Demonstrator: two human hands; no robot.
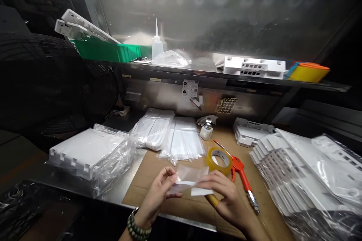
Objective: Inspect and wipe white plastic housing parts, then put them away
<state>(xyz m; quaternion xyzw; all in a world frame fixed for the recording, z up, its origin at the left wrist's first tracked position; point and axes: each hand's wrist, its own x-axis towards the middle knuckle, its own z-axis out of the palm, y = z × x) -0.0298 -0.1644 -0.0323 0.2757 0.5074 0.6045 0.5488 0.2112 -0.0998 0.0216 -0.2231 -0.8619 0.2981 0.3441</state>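
A small clear plastic bag is stretched between my two hands above the cardboard-covered bench. My left hand, with a beaded bracelet at the wrist, pinches the bag's left end. At the other end, my right hand closes its fingers on the bag's edge. A white slip shows just below those fingers; whether it is inside the bag I cannot tell. The right thumb has a yellow wrap. Close behind the right hand lies a roll of yellowish clear tape, beside a red-handled air gun.
Bagged white plastic parts lie in a stack at left and another at right. Clear bags and a small pump bottle stand behind. The shelf above holds a green bin, a squeeze bottle and white panels.
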